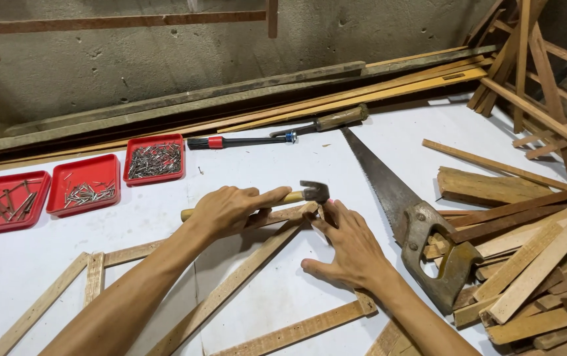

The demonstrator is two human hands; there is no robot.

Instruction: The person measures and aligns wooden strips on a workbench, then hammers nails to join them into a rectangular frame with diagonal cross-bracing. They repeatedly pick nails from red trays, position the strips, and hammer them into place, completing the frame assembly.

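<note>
**Holding a hammer over a slat joint**

Gripping the claw hammer (296, 195) by its wooden handle, the left hand (227, 209) has its fingers wrapped tight around the shaft, the butt end sticking out past the wrist side. The hammer lies nearly level, long axis running left to right, dark steel head at the right, just above the corner where the slats of the wooden frame (230, 285) meet. The right hand (349, 247) rests on the white surface (277, 158) just right of that corner, fingertips pressed together at the joint under the hammer head; whether they pinch a nail cannot be told. Three red trays of nails (85, 183) sit at far left, square and shallow. A handsaw (402, 204) lies to the right, blade pointing away.
</note>
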